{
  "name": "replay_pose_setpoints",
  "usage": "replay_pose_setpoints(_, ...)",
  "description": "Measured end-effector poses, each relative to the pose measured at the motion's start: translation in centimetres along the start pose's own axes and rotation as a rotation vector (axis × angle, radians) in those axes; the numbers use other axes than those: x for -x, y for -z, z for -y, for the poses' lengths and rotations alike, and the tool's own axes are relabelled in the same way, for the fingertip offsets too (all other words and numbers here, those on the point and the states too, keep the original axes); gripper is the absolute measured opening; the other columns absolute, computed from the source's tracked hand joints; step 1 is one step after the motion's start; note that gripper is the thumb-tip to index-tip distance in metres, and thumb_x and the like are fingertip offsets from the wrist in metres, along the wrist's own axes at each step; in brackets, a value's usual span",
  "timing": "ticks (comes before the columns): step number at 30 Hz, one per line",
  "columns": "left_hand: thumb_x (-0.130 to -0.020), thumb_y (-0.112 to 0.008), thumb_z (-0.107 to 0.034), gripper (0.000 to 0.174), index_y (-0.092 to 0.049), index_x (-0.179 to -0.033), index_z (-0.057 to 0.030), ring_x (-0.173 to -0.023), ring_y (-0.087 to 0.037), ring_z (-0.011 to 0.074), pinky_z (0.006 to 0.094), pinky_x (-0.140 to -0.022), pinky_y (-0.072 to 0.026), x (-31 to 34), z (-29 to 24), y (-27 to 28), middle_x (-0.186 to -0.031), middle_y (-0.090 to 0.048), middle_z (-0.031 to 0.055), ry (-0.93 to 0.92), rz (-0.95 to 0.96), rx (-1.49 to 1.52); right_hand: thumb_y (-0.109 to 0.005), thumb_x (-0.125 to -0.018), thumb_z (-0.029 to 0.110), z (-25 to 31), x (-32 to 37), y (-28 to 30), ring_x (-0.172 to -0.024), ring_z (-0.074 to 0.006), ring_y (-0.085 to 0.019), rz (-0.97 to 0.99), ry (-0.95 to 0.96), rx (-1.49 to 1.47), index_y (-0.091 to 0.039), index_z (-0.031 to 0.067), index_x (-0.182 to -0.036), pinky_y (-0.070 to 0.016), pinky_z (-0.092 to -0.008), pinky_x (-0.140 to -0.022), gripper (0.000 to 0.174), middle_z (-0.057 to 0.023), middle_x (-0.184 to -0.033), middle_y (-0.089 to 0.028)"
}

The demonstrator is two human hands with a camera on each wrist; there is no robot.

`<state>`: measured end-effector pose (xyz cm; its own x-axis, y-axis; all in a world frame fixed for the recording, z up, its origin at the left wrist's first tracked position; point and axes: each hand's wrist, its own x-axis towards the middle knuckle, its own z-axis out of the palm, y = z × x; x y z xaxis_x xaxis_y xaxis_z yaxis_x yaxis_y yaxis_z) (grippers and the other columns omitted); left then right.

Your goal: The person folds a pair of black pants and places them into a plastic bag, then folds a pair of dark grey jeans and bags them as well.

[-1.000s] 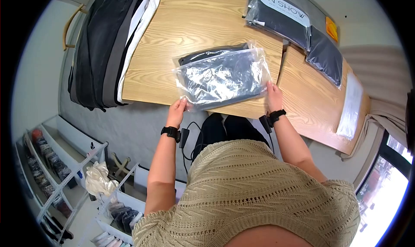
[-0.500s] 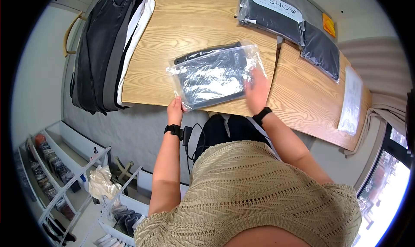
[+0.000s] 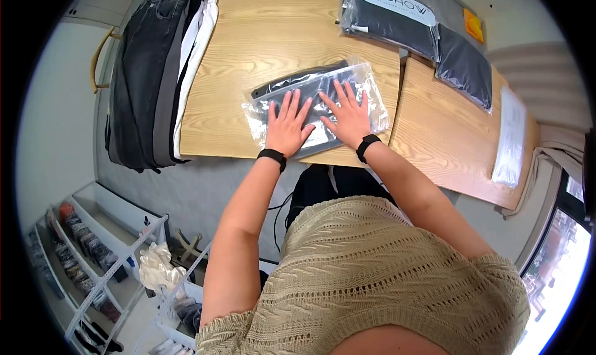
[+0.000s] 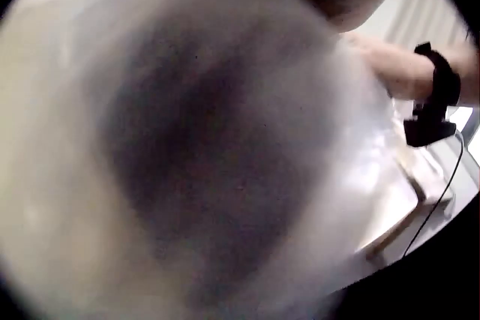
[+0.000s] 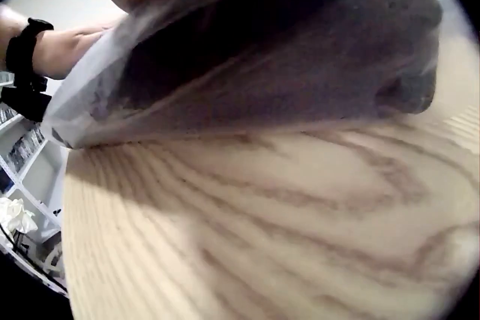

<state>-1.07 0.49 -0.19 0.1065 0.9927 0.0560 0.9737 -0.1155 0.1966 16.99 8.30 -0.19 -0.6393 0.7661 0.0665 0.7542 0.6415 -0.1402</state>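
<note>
A clear plastic bag (image 3: 376,100) with a folded dark garment inside lies slightly tilted near the front edge of the wooden table (image 3: 248,38). Flat on its left part rests the left hand (image 3: 287,125), fingers spread and straight. Beside it the right hand (image 3: 349,116) presses on the bag's right part, its fingers also spread. Close up in the right wrist view, the bagged garment (image 5: 300,57) shows its thick side against the wood. The left wrist view is mostly filled by the blurred bag (image 4: 217,132).
Dark and white trousers (image 3: 146,82) hang over the table's left side. Two packed dark garments (image 3: 391,20) lie at the back right. A stack of clear bags (image 3: 510,138) is on the right table section. Shelving with bins (image 3: 93,256) stands at the lower left.
Both hands have left the bag's lower corners and moved inward onto its top, the right one first. The bag has shifted slightly.
</note>
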Motion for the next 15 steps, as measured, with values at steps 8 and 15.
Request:
replay_pose_setpoints(8, -0.085, -0.05, -0.054, 0.069, -0.035, -0.143, -0.0179, -0.14, -0.018, 0.0327, 0.0625, -0.106, -0.0151, -1.0, 1.9, -2.1, -0.152, -0.022, 0.0134, 0.003, 0.149, 0.013, -0.059, -0.08, 0.05, -1.4, -1.2, -1.2, -0.137, -0.031, -0.025, 0.041, 0.013, -0.101, -0.046, 0.034, -0.134, -0.0194, -0.0642, -0.104, 0.058, -0.0103, -0.148, -0.03)
replay_pose_setpoints(15, -0.083, -0.051, -0.056, 0.07, -0.035, -0.143, -0.0229, -0.141, -0.016, 0.0305, 0.0636, -0.105, -0.0163, -1.6, 2.3, -2.6, -0.153, -0.02, 0.0107, 0.027, 0.235, 0.053, -0.061, -0.079, 0.047, -1.7, -1.9, -1.5, -0.137, -0.0332, -0.026, 0.146, -0.003, -0.175, -0.047, 0.03, -0.134, -0.0222, -0.064, -0.102, 0.059, -0.0121, -0.147, -0.031)
